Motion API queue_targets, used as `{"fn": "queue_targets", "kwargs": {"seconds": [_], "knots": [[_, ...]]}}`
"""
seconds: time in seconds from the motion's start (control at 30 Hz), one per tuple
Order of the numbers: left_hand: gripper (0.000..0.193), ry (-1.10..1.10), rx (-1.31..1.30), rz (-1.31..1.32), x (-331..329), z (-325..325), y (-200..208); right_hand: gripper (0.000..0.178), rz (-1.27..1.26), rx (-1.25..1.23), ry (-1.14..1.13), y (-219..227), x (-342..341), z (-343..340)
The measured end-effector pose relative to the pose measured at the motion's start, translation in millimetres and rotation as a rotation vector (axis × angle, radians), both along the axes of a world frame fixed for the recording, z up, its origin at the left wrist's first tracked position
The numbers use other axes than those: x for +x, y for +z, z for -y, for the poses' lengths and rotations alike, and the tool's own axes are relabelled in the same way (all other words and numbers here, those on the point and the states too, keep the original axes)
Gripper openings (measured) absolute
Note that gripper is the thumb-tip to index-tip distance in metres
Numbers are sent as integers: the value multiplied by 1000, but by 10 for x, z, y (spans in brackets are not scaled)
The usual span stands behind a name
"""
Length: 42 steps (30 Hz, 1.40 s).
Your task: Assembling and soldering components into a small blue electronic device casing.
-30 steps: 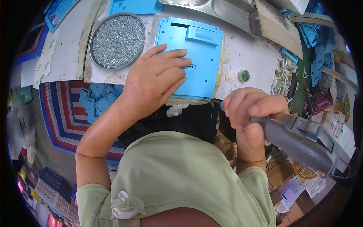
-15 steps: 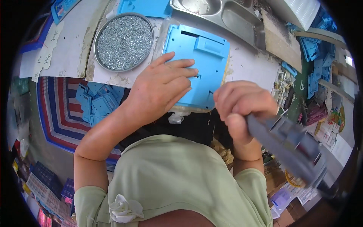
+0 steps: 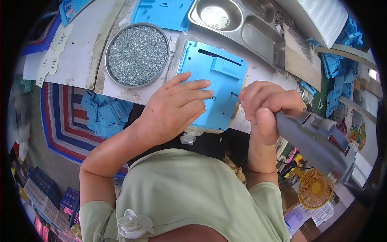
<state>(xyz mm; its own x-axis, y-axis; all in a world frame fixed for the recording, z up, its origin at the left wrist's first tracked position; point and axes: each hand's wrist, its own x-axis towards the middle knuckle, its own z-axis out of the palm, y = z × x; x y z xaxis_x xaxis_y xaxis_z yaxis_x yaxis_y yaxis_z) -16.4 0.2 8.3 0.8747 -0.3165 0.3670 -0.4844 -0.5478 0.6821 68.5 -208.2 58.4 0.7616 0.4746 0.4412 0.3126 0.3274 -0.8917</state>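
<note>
On the worktable lies a light blue plastic panel (image 3: 217, 76) with a slot, a raised rectangular part and small holes. My left hand (image 3: 177, 101) rests flat across its left side, fingers spread out. My right hand (image 3: 270, 103) is wrapped round a dark grey electric screwdriver (image 3: 306, 135), held slanting, its body trailing off to the lower right. The thin bit reaches past my fingers to a hole near the panel's right edge; whether a screw sits there is too small to tell.
A round metal dish (image 3: 138, 55) full of small silvery screws stands left of the panel. Behind it lie another blue panel (image 3: 161, 14) and a compartmented steel tray (image 3: 258, 36). Blue parts (image 3: 107, 113) fill a striped bag at lower left. A yellow fan (image 3: 316, 188) is at lower right.
The screwdriver bit has moved from a lower spot on the panel up to a hole at its right edge. My left hand stays on the panel. The whole view has shifted slightly.
</note>
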Motion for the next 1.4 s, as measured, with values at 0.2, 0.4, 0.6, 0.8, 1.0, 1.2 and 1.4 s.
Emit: {"fn": "queue_targets", "kwargs": {"seconds": [0.2, 0.4, 0.6, 0.8, 1.0, 1.2, 1.4], "knots": [[19, -3, 10, -22, 1, -17, -15, 17, -3, 188, 120, 143, 451, 29], [21, -6, 11, -37, -10, -19, -28, 16, 45, -69, -67, -50, 684, -95], [19, 16, -14, -43, -28, 1, -25, 11, -21, -27, 22, -150, 779, -142], [20, 76, -209, -65, -23, 22, -45, 25, -22, 96, 217, 498, 576, -136], [23, 203, -230, 25, -22, -39, 18, 29, -87, 123, 394, 489, 204, -355], [22, 243, -230, 69, -38, -122, -2, 28, -85, 87, 438, 455, 220, -485], [17, 418, -156, 80, 95, -479, 78, 20, -17, 114, 370, 409, 326, -650]]}}
